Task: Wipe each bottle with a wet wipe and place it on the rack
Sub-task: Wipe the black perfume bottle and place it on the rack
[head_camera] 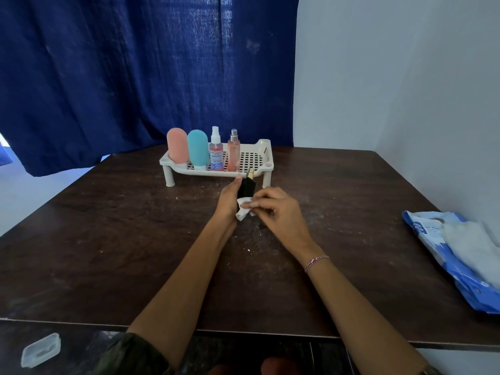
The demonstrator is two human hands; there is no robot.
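Fingers of left hand (228, 197) wrapped round black bottle (246, 187), gold cap tilted away toward rack. Right hand (278, 209) fingers pinch white wipe (243, 211) against bottle's lower side. Just beyond fingertips: white rack (261, 155) holding pink bottle (177, 145), teal bottle (198, 149), two spray bottles (216, 152), upright in row; right part bare. Far right of hands: blue wipe pack (457, 255). Crumbs on dark table (108, 239).

Black bottle (246, 187) with gold neck was tilted, held above the tabletop, white wet wipe (244, 211) pressed against its base. Pink tube (177, 145), teal tube (198, 148), two pink spray bottles (216, 152) (233, 150) stood upright on the white rack (266, 155).
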